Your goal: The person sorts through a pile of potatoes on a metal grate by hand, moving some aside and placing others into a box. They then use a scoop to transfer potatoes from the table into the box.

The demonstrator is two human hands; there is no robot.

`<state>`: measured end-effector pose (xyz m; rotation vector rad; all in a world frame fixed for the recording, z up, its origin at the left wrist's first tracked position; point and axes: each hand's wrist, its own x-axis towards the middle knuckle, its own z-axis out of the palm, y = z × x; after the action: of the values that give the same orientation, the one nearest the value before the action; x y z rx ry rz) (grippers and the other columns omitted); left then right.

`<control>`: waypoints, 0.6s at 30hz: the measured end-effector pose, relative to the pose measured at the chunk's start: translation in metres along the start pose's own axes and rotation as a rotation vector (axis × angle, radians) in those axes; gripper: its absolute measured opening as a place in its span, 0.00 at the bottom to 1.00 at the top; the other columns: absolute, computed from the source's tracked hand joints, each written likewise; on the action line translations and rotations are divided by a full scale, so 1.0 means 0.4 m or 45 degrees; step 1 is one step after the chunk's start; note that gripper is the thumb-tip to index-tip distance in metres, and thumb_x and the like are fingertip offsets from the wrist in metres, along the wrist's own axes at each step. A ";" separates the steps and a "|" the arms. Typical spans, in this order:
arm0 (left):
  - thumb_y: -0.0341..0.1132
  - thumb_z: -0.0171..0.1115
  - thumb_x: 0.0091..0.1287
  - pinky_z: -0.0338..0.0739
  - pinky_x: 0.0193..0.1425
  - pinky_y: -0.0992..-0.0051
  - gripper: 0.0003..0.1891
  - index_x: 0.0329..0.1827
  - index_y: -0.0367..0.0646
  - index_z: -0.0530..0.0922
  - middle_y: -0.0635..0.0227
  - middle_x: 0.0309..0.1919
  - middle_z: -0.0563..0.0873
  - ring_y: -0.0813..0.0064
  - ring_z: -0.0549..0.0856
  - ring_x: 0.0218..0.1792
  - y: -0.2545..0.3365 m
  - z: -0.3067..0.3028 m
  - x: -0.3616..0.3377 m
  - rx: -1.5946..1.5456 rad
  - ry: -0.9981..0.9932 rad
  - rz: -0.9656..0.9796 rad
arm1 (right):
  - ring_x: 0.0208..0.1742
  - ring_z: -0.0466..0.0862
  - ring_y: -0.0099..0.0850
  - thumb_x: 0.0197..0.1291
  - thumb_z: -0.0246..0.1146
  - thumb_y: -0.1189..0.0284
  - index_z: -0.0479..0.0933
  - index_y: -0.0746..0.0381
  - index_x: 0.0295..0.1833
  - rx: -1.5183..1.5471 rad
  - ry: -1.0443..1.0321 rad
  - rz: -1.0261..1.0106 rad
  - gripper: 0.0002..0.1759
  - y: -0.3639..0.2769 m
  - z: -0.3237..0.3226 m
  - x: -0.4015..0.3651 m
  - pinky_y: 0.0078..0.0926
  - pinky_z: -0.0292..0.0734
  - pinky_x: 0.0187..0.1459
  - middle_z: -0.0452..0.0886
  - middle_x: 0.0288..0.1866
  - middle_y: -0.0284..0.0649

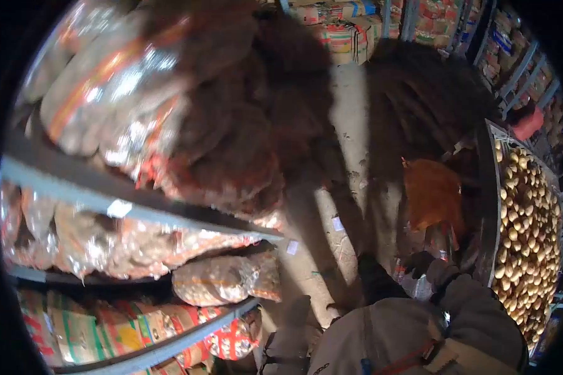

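Note:
My right hand (419,263), dark and partly in shadow, reaches out from a grey sleeve beside my torso. Its fingers look curled at the top of a crumpled clear plastic bag (414,286) with bits of red print. Just beyond it stands an orange sack (433,192), its lower end in shadow. A dark grey shape at the bottom, which may be my left hand and sleeve (292,337), is too dim and blurred to show any fingers. Whatever it might hold is hidden.
At right stands a large bin of yellowish potatoes or onions (524,240). Metal shelves (75,194) at left carry bulging clear-wrapped sacks (137,75), a smaller sack (225,280) and printed bags (119,331). Printed packs (344,37) sit at the back. White slips lie on the floor (316,269).

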<state>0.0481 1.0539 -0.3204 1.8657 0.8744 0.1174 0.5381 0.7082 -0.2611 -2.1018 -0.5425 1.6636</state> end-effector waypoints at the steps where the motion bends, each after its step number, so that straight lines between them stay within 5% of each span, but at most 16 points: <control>1: 0.36 0.67 0.76 0.86 0.62 0.63 0.16 0.62 0.43 0.89 0.59 0.51 0.95 0.61 0.92 0.52 0.067 0.003 0.068 0.020 -0.035 -0.053 | 0.36 0.95 0.39 0.76 0.63 0.66 0.89 0.59 0.64 -0.008 0.002 -0.027 0.18 -0.016 -0.047 0.012 0.41 0.91 0.38 0.96 0.50 0.41; 4: 0.37 0.66 0.76 0.85 0.63 0.63 0.16 0.63 0.43 0.89 0.59 0.53 0.94 0.61 0.92 0.54 0.192 0.034 0.292 0.112 -0.127 -0.111 | 0.46 0.97 0.35 0.76 0.65 0.65 0.87 0.63 0.64 -0.331 -0.002 -0.241 0.19 -0.096 -0.217 0.079 0.33 0.92 0.48 0.95 0.56 0.43; 10: 0.38 0.66 0.77 0.84 0.66 0.64 0.16 0.64 0.45 0.89 0.58 0.56 0.93 0.60 0.91 0.58 0.401 0.087 0.665 0.291 -0.273 -0.151 | 0.43 0.95 0.39 0.73 0.69 0.61 0.89 0.61 0.60 0.164 0.027 -0.111 0.19 -0.266 -0.607 0.343 0.38 0.92 0.44 0.94 0.50 0.43; 13: 0.39 0.66 0.77 0.84 0.67 0.64 0.16 0.64 0.46 0.88 0.58 0.58 0.93 0.60 0.90 0.60 0.463 0.097 0.846 0.386 -0.347 -0.108 | 0.43 0.95 0.38 0.72 0.69 0.64 0.89 0.61 0.57 0.026 -0.003 -0.667 0.15 -0.339 -0.787 0.479 0.42 0.92 0.39 0.93 0.53 0.41; 18: 0.40 0.66 0.78 0.83 0.69 0.65 0.16 0.65 0.48 0.88 0.58 0.61 0.92 0.59 0.89 0.63 0.510 0.148 1.158 0.600 -0.458 0.235 | 0.38 0.94 0.36 0.61 0.77 0.67 0.89 0.62 0.58 0.396 0.098 -0.509 0.21 -0.549 -0.960 0.494 0.41 0.91 0.37 0.91 0.60 0.44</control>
<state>0.5178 1.2510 -0.3163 2.3091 0.5036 -0.3297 0.9439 0.9707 -0.2253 -1.6946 -0.5909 1.3376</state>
